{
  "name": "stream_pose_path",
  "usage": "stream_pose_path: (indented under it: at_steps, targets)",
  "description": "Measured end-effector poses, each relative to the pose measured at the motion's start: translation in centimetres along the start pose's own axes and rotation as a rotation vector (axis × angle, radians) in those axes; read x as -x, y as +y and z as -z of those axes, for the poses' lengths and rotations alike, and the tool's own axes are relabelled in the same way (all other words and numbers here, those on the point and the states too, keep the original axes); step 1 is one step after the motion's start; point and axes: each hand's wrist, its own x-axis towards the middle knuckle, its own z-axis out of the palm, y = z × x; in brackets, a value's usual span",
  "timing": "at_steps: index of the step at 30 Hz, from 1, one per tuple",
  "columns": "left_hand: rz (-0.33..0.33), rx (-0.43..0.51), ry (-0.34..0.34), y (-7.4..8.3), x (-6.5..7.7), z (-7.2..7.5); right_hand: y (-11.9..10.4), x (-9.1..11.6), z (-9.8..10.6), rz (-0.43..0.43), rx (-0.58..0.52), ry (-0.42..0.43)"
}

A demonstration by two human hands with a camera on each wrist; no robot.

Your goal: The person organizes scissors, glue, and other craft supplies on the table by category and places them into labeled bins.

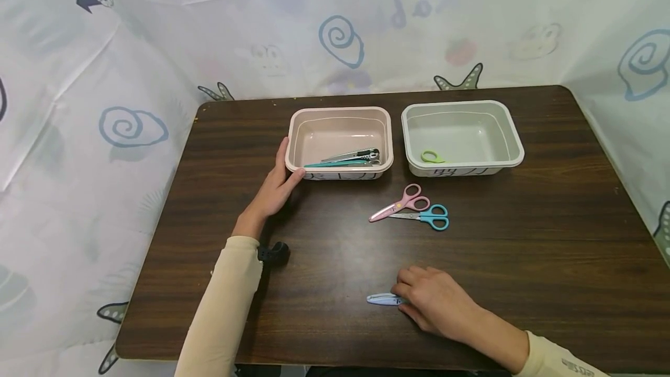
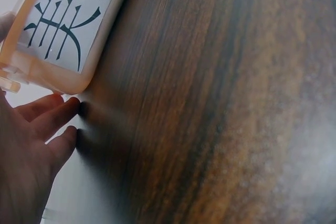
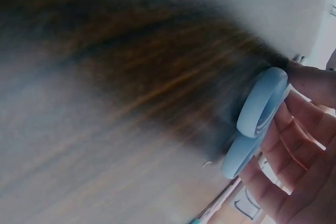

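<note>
In the head view my right hand [image 1: 437, 301] pinches a pair of light blue scissors [image 1: 384, 299] near the table's front. The blades point left. In the right wrist view the scissors' handle loops [image 3: 262, 103] show beside my thumb and fingers. My left hand [image 1: 272, 188] rests against the left front corner of a pink bin [image 1: 340, 113], thumb at the front rim and fingers fairly straight along the side. The left wrist view shows fingers [image 2: 52, 114] by the labelled bin wall [image 2: 63, 30]. Pink scissors [image 1: 400, 203] and blue-handled scissors [image 1: 434, 217] lie overlapping before the bins.
A pale green bin [image 1: 460, 106] stands to the right of the pink one, with a lime-green scissor handle [image 1: 432, 157] inside. The pink bin holds slim tools, including a teal one [image 1: 335, 164]. The dark wooden table [image 1: 565, 237] backs onto a printed white curtain [image 1: 251, 34].
</note>
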Motion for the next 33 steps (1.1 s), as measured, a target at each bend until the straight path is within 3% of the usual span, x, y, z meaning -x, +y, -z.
stream_pose_path:
  at_steps: [8,15,33]
  targets:
    - [-0.017,0.005,-0.005,-0.3,0.0,0.0,0.1,0.1,0.4,0.034,0.038,-0.019]
    - [-0.019,0.029,-0.023,-0.4,-0.2,0.1,1.1,-0.4,1.9,0.032,0.051,-0.018]
    - [-0.006,0.007,-0.002,-0.5,0.0,-0.1,7.8,-2.5,8.2,-0.108,0.09,0.099]
